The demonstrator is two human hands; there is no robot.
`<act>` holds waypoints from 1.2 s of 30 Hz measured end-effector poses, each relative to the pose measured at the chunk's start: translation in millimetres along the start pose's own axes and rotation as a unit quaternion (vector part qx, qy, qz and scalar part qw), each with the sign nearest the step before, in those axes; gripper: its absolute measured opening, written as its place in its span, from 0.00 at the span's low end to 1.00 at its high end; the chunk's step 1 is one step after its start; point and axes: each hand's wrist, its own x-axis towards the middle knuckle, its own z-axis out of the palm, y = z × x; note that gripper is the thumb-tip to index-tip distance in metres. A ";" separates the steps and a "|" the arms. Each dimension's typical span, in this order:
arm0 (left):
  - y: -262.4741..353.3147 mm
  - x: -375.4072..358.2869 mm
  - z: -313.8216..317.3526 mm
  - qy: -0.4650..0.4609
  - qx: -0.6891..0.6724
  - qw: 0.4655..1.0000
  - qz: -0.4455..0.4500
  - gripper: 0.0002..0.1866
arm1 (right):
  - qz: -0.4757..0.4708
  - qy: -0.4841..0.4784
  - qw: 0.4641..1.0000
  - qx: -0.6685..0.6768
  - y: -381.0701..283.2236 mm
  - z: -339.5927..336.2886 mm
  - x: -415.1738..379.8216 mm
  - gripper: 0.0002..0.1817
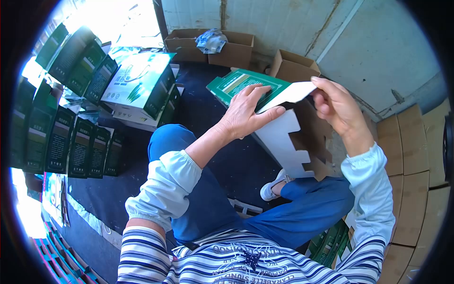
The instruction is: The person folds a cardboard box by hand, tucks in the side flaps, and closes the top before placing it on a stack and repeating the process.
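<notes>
A green and white printed carton (pixel 279 139) stands tilted in front of my knees, its brown inside showing through the open end. My left hand (pixel 246 109) lies on its green panel with fingers and thumb spread. Between the thumb and fingers of my right hand (pixel 333 102) is the edge of the carton's white flap (pixel 295 91), which is raised at an angle. White notched edges run down the carton's near side. The far bottom of the carton is hidden behind my hands and the panel.
Printed cartons (pixel 137 85) are stacked at the left, beside rows of dark green folded cartons (pixel 61 139). Brown boxes (pixel 236 47) line the back wall, one with crumpled plastic (pixel 211 41) on it. More brown boxes (pixel 406 142) are piled at the right. A dark mat (pixel 198 90) covers the floor.
</notes>
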 end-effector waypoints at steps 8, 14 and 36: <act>-17.5 -8.3 -13.5 0.064 0.036 0.997 0.036 0.17 | 0.038 -0.056 0.997 -0.028 30.0 30.8 37.1 0.17; -46.1 -4.2 -26.5 0.133 -0.024 0.988 -0.069 0.19 | -0.028 -0.018 0.984 -0.177 48.8 -6.9 14.4 0.19; -66.4 -1.9 -63.7 0.209 -0.243 0.937 -0.142 0.24 | -0.208 -0.089 0.779 -0.585 117.6 -33.0 -3.4 0.18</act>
